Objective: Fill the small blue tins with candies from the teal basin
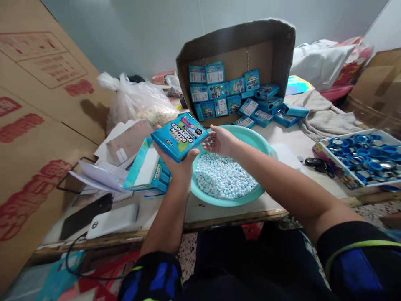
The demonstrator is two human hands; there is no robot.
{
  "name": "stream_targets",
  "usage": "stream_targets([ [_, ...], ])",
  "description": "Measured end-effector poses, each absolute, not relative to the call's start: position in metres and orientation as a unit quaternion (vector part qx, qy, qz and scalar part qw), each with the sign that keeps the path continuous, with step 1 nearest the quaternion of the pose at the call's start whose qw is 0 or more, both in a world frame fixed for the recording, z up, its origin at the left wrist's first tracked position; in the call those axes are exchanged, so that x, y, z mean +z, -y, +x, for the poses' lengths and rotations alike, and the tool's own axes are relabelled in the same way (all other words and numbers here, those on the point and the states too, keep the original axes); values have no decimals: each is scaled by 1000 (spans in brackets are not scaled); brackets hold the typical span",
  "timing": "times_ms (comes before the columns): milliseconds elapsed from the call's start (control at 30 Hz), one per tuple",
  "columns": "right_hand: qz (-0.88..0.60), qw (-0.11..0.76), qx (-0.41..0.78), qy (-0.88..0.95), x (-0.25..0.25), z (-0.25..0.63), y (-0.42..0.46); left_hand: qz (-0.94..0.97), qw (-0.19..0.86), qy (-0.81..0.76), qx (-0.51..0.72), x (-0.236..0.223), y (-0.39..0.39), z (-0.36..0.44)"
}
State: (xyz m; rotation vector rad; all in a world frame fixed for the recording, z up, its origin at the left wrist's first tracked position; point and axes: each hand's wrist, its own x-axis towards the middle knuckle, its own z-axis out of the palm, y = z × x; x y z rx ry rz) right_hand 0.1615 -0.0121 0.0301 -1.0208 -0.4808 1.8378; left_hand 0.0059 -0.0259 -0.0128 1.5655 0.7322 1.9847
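My left hand (pixel 179 166) grips a blue candy box (pixel 180 134) marked "Caramelo Macizo" from below, its printed face tilted up toward me. Beside the box's right edge is my right hand (pixel 219 140), fingers stretched out and partly curved; whether they touch the box I cannot tell. Below both hands sits a turquoise basin (pixel 265 144) holding many small pale blue and white candies (pixel 224 177). To the left of the basin, an open blue display carton (pixel 138 177) is partly hidden behind my left forearm.
A tilted cardboard box (pixel 263 50) at the back holds several blue candy boxes, some spilling out. At right stand a tray of blue caps (pixel 366 154) and some keys (pixel 319 164). A phone (pixel 86 215), a white power bank (pixel 112 221) and papers lie left.
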Motion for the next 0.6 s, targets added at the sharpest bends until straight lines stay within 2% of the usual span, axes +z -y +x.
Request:
stream_targets([
  [133,-422,494,743,160,30,160,13,583,230,-268,731,-21,17,3],
  [300,-367,519,758,145,33,154,14,643,343,-349,590,-25,5,1],
  [367,-365,514,763,141,35,154,14,637,363,-354,581,-25,3,0],
  [600,-390,517,751,126,32,159,8,621,252,-283,686,-19,15,3],
])
